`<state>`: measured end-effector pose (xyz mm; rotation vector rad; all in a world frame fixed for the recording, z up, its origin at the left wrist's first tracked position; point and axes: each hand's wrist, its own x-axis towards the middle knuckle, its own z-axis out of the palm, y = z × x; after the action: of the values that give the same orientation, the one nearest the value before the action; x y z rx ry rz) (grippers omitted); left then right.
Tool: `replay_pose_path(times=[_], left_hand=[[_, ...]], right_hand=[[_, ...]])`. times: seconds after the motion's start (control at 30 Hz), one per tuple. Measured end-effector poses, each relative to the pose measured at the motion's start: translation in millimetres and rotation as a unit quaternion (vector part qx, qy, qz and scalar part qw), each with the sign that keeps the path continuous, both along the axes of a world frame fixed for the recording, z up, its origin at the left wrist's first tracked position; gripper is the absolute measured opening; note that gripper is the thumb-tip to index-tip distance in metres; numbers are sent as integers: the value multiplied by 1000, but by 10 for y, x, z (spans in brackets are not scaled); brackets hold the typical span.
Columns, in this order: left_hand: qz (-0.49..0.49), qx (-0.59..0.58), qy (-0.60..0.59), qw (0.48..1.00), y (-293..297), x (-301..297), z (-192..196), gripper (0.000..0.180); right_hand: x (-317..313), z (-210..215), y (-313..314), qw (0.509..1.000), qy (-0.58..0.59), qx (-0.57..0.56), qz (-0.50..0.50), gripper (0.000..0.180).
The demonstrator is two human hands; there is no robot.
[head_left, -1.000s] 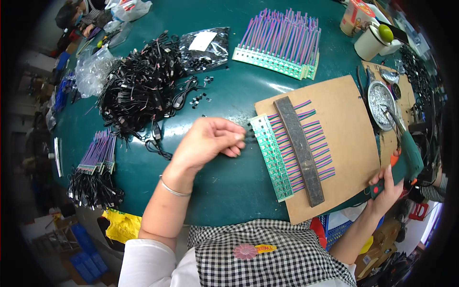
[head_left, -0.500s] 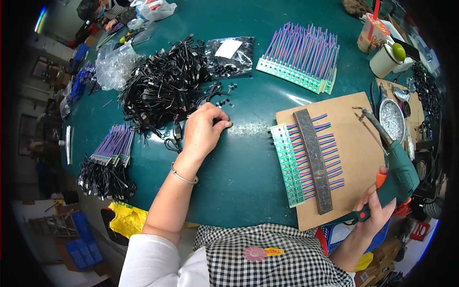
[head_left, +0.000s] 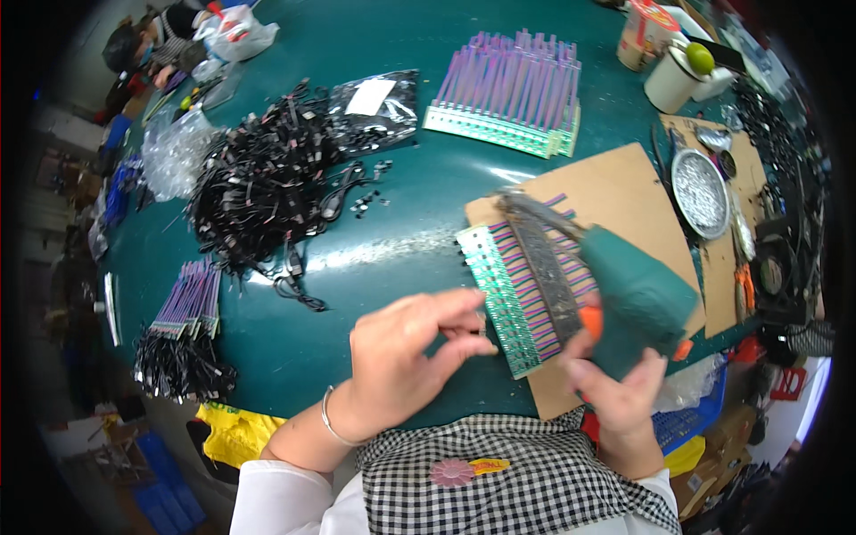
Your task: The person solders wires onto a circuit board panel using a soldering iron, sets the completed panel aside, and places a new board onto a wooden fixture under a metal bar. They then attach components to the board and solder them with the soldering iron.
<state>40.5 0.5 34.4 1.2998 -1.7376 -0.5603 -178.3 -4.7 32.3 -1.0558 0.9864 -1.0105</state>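
The right hand [head_left: 615, 392] grips a green power screwdriver [head_left: 637, 299] over the brown board [head_left: 624, 192] near the worktop's right edge. Its tip is on a dark bar across the striped green strip [head_left: 508, 294]. The left hand [head_left: 401, 357] pinches something tiny beside the strip's near end. A heap of black cables [head_left: 263, 183] lies further left.

A clear bag with a white label [head_left: 370, 96] lies beside a carton [head_left: 644, 34] far off
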Motion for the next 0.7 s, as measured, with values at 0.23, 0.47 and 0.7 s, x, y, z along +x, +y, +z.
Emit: replay_pose_path(times=[0.23, 0.47, 0.7], left_hand=[[-83, -90, -28, 992, 74, -257, 15, 47], [-71, 41, 15, 997, 110, -250, -9, 40], [-98, 338, 184, 918, 113, -148, -14, 16]], right_hand=[[180, 25, -10, 998, 29, -4, 59, 18], [180, -65, -22, 999, 13, -4, 50, 23], [208, -130, 15, 999, -27, 9, 16, 27]])
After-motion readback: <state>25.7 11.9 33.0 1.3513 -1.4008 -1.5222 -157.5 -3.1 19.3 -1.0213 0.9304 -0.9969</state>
